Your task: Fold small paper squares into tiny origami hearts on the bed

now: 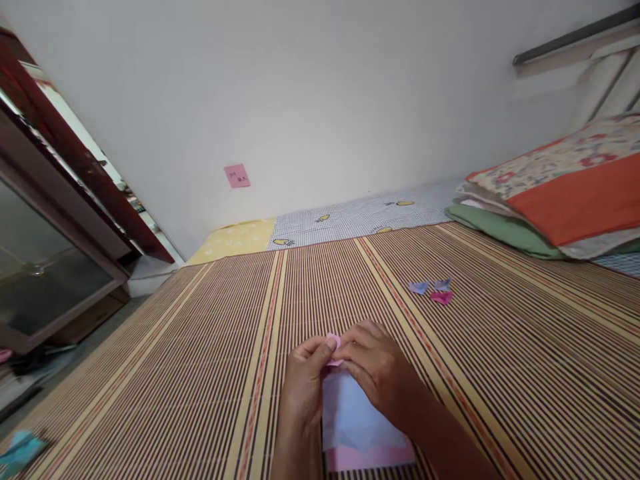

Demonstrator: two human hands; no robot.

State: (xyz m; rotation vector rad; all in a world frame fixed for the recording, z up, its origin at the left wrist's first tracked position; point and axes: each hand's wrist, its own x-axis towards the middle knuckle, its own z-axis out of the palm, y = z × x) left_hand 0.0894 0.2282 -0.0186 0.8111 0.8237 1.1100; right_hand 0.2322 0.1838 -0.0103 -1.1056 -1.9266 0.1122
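Left hand (306, 373) and right hand (376, 363) pinch pink paper (337, 342) above striped matting (200, 373).

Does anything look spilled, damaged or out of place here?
Nothing looks spilled or damaged. One stray: a seemingly crumpled teal piece by the left edge of the mat, oddly apart from the three folded papers.

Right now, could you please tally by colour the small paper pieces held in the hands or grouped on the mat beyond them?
Bluish pieces on the mat: 2
Magenta piece on the mat: 1
Pink piece, held: 1
Total: 4
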